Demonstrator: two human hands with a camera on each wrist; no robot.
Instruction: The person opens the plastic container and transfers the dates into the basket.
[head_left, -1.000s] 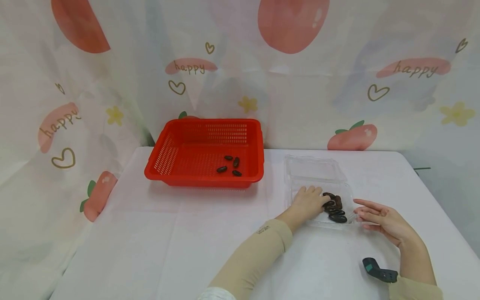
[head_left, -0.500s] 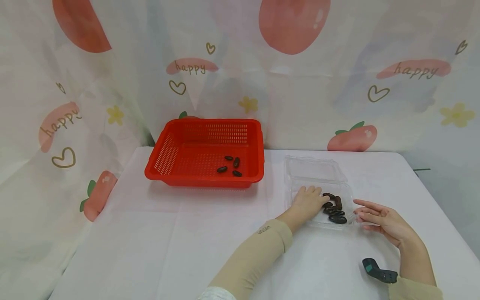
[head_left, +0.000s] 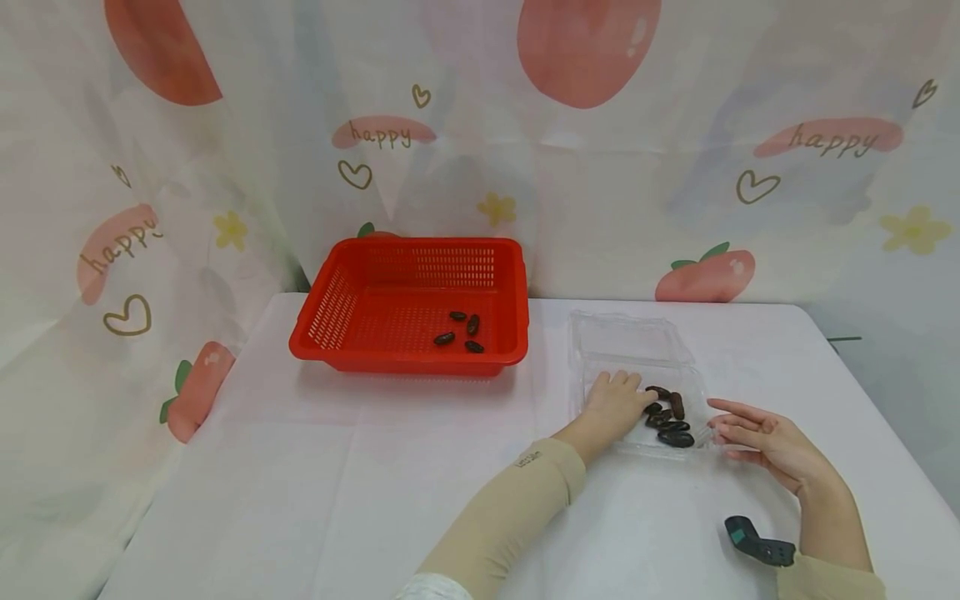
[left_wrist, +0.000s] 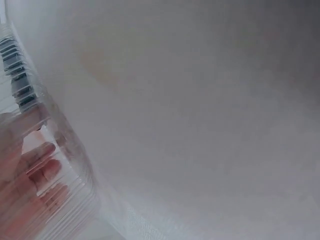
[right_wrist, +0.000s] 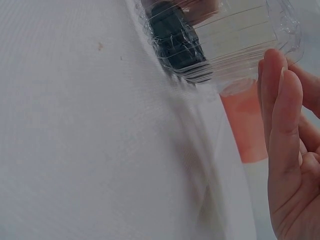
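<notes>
Dark brown, wrinkled oval pieces that look like dates (head_left: 676,438) lie in the right part of a clear plastic clamshell box (head_left: 633,451), whose lid (head_left: 632,340) is folded back. My left hand (head_left: 617,407) reaches into the box at their left, thumb touching or very near them. In the left wrist view the left hand's fingers (left_wrist: 37,172) show loosely bent through the ribbed wall; whether they pinch a date cannot be made out. Beside the box's right wall, my right hand (head_left: 772,442) has its fingers (right_wrist: 285,120) extended, tips at the clear edge.
A red slotted plastic basket (head_left: 416,365) stands at the back left of the white-covered table (head_left: 420,467), with several dates (head_left: 444,338) inside. A patterned curtain (head_left: 615,200) hangs behind the table. A dark wrist device (head_left: 757,546) sits by the right forearm.
One date near the left thumb has shifted slightly left and down, apart from the upright one. The left hand has barely moved; the right hand and the basket stay in place.
</notes>
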